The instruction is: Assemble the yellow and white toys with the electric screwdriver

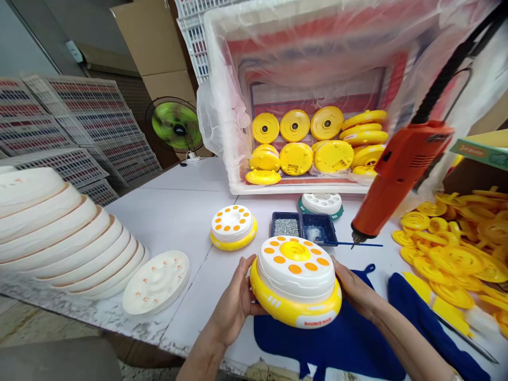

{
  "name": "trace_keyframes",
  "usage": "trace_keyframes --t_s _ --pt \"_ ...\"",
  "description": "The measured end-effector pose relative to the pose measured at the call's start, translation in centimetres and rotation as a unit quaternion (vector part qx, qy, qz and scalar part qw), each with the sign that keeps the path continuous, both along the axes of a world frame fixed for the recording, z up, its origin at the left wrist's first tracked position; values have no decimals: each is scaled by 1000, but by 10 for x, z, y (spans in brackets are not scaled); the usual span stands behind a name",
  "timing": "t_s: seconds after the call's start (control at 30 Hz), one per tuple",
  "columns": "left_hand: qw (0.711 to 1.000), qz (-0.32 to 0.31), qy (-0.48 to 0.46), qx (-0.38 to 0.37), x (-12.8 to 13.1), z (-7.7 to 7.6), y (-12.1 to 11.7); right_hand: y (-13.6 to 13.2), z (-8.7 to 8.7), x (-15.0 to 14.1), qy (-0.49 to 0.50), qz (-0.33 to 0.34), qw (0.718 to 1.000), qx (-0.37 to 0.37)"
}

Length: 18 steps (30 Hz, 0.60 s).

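Note:
Between both hands I hold a round white-and-yellow plastic toy base [296, 288], with orange dots around its top and a yellow disc in the centre. My left hand [234, 296] grips its left side, and my right hand [355, 288] grips its right side. Beneath it lies a dark blue cloth [325, 344]. Behind it stands a similar dotted toy base [233, 226] without a yellow centre disc. Two small blue trays [335, 233] are just beyond, one with silvery screws. An orange electric screwdriver [402, 174] hangs to the right, bit downward.
A plastic-lined crate [228, 132] on its side holds several yellow bases. Loose yellow parts [456, 254] pile up at right, near a screwdriver-like metal rod [468, 338]. Stacked white shells [67, 238] lean at left beside a single white disc [156, 283]. A green fan [174, 126] stands behind.

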<state>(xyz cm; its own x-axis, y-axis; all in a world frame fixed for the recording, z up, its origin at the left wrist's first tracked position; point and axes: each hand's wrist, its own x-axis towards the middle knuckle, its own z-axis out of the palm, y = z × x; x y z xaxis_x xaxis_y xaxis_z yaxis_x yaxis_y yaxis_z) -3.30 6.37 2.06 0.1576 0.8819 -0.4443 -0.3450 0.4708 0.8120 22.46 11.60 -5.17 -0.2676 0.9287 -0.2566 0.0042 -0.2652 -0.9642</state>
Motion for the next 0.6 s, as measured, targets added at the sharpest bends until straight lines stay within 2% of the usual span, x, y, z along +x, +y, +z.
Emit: trace_keyframes --t_s 0.17,0.4,0.5,0.6 --pt "1000 -3 -3 8 1 2 -7 -8 2 1 -13 3 1000 -12" --pt "1000 10 4 30 7 13 -28 -24 4 2 10 21 1000 -13" --pt "999 10 4 30 7 10 -33 -32 9 4 30 22 999 -6" --pt "1000 17 -5 6 6 -2 -32 -38 12 6 45 18 999 1"
